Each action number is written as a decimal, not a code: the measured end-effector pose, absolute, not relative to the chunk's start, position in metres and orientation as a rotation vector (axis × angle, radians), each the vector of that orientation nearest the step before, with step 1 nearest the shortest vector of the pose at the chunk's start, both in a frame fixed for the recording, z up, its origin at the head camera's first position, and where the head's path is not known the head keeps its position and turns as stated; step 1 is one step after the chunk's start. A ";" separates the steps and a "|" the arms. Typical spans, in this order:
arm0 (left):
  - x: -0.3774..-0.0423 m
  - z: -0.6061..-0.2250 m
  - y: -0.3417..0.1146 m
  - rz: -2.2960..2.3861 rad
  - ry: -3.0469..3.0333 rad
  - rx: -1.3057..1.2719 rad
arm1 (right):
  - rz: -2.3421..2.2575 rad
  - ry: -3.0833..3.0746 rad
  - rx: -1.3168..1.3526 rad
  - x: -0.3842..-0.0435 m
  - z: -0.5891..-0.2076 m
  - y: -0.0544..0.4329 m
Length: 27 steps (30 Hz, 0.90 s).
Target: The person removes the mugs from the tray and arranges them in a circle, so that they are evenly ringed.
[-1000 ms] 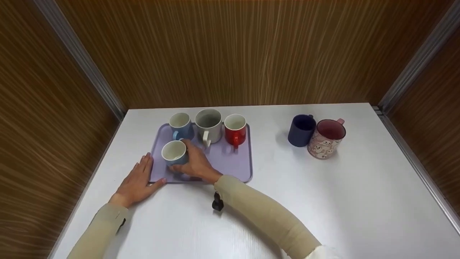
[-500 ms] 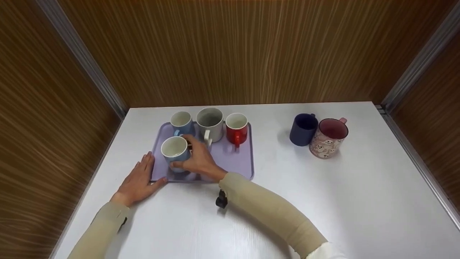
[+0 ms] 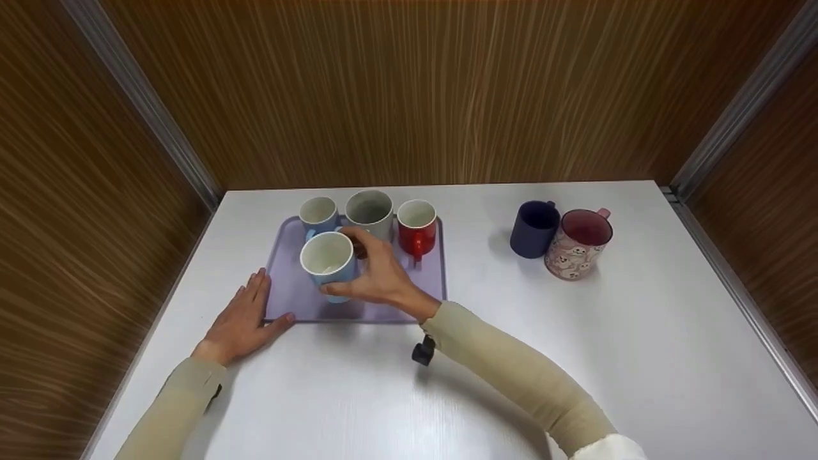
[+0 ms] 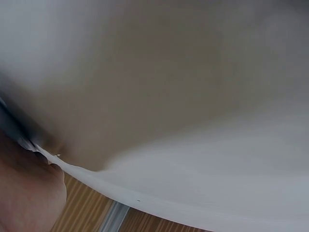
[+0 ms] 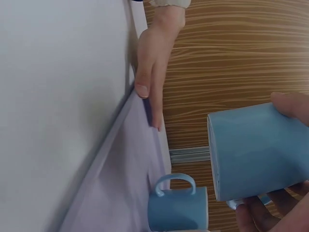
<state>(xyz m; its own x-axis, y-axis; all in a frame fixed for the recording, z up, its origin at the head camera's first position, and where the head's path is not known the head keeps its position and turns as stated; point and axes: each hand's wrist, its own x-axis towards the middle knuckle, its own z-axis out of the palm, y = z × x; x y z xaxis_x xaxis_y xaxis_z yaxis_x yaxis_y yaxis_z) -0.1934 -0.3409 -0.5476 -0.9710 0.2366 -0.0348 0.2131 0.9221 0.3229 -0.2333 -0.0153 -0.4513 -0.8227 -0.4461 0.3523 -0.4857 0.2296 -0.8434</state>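
Observation:
My right hand (image 3: 380, 275) grips a light blue mug (image 3: 337, 268) around its side, thumb at the front and fingers behind. The right wrist view shows this mug (image 5: 260, 150) raised off the lilac tray (image 5: 120, 174). My left hand (image 3: 236, 322) lies flat with straight fingers at the left front corner of the tray (image 3: 287, 294). Along the tray's back edge stand another light blue mug (image 3: 319, 216), a large grey-white mug (image 3: 382, 229) partly hidden by my right hand, and a red mug (image 3: 416, 236). The left wrist view shows mostly blurred white tabletop.
To the right on the white table (image 3: 511, 332) stand a dark blue mug (image 3: 530, 239) and a pink patterned mug (image 3: 569, 255), close together. Wood-grain panels (image 3: 434, 96) enclose the table at the back and sides.
My right hand has lifted the light blue mug up off the tray and carried it a little to the right. The left hand keeps its place at the tray corner.

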 end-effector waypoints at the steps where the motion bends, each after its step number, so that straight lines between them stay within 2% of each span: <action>1: -0.193 -0.547 -0.341 0.486 3.006 0.348 | 1.684 -2.434 0.924 -0.232 -0.449 -0.012; 16: -0.192 -0.547 -0.337 0.475 3.011 0.359 | 1.692 -2.268 0.955 -0.225 -0.444 0.045; 27: -0.194 -0.548 -0.340 0.492 3.023 0.388 | 1.694 -2.234 0.820 -0.225 -0.446 0.091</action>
